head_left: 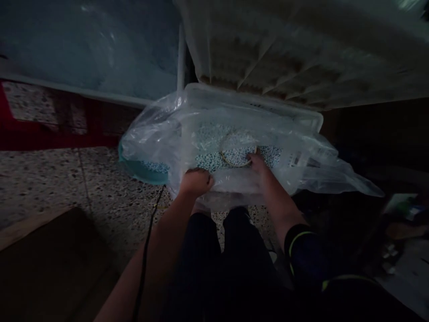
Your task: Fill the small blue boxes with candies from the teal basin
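A clear plastic bag (234, 179) lines a pale crate (308, 117) in front of me. Many small light-blue pellets (208, 161) lie inside it. My left hand (197, 181) is closed on the bag's near edge. Inside the bag, my right hand (257, 161) grips the rim of a round bowl (236, 156) that has pellets in it. Part of this bowl shows only through the plastic. Its depth is hard to make out in the dim light.
Left of the crate, a teal basin (144, 173) with more pellets stands on the speckled floor (110, 179), partly under the bag. Large pale crates (268, 67) rise behind. A red frame (63, 138) is at left, cardboard (50, 264) lower left. A black cord (147, 241) hangs near my left arm.
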`<act>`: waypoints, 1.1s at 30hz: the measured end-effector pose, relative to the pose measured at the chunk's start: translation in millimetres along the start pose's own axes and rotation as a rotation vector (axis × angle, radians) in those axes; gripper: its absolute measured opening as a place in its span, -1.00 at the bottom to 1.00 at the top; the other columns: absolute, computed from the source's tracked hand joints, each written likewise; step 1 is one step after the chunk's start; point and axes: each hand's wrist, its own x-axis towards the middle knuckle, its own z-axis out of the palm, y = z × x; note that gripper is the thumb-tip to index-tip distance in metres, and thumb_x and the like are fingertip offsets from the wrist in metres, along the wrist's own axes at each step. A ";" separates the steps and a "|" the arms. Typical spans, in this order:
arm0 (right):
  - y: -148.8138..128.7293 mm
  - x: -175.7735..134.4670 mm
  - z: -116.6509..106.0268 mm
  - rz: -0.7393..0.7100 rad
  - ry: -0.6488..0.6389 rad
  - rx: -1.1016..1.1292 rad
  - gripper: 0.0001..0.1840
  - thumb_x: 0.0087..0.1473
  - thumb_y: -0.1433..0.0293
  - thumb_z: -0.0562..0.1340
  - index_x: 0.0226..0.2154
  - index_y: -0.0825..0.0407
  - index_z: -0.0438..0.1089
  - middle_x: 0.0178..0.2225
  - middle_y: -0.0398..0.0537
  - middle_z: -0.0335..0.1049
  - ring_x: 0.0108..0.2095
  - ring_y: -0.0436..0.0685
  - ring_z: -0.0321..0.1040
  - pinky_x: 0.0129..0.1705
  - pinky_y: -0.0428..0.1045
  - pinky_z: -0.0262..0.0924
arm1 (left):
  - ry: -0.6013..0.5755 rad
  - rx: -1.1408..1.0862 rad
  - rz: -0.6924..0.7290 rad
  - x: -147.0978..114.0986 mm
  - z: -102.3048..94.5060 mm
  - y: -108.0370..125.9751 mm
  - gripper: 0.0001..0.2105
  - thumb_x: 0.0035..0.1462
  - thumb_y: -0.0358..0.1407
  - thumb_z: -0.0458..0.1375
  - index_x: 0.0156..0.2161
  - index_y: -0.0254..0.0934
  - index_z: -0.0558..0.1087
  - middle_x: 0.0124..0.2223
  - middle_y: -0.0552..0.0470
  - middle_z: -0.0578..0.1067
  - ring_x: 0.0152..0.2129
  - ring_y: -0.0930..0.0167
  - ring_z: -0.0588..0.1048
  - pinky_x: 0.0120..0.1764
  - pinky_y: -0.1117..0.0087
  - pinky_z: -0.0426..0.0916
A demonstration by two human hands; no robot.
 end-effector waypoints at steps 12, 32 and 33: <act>-2.3 -3.5 -14.3 0.186 -0.013 0.180 -0.28 -0.49 0.55 0.11 -0.12 -0.09 0.33 -0.22 -0.22 0.42 -0.24 0.13 0.39 -0.26 0.17 0.53 | -0.024 -0.037 -0.038 -3.1 8.3 8.8 -0.56 0.31 -0.17 -0.06 -0.13 -0.38 0.64 -0.14 -0.29 0.64 -0.12 0.10 0.59 -0.16 0.16 0.37; -37.7 -130.4 -38.9 0.142 -0.141 0.360 -0.07 -0.44 0.47 0.12 0.12 -0.18 0.35 -0.01 -0.11 0.54 0.02 0.32 0.48 0.01 0.47 0.48 | 0.167 -0.240 -0.033 -0.6 19.7 2.7 -0.60 0.26 -0.15 -0.04 -0.25 -0.30 0.62 -0.13 -0.23 0.62 -0.18 0.17 0.58 -0.13 0.20 0.38; -38.1 -138.8 -37.5 0.127 -0.134 0.371 -0.06 -0.44 0.48 0.13 0.14 -0.20 0.34 0.00 -0.12 0.54 0.03 0.31 0.48 0.01 0.46 0.48 | 0.190 -0.274 -0.015 -1.6 19.7 2.3 -0.63 0.24 -0.15 -0.01 -0.26 -0.30 0.62 -0.11 -0.22 0.62 -0.17 0.16 0.58 -0.12 0.19 0.39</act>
